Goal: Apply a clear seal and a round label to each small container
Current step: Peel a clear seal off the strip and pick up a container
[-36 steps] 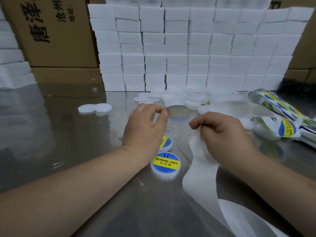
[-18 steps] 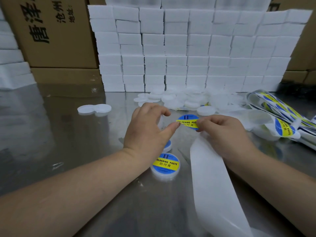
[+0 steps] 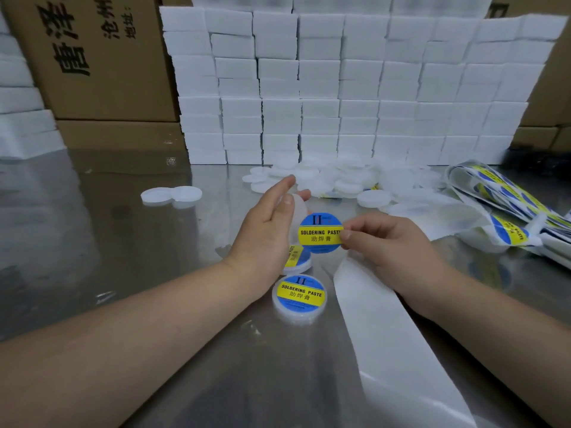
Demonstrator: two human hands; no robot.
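Above the steel table (image 3: 108,242), in the head view, we held the small container (image 3: 298,206) in our left hand (image 3: 265,230), with the thumb pressing it against nearly straight fingers. Our right hand (image 3: 389,245) pinched the round label (image 3: 319,232) by its right edge between thumb and forefinger, the other fingers curled. The label hung just beside the container and appeared to overlap its lower edge.

We judged the label thin, limp and adhesive-backed. It should be gripped only at the rim, or it would fold and stick to skin. The container appeared to be light, rigid, smooth plastic, best gripped by its side wall so the lid face stayed free.

A labelled container (image 3: 299,298) lay on the table below the left hand. The backing strip (image 3: 386,335) ran beneath the right.
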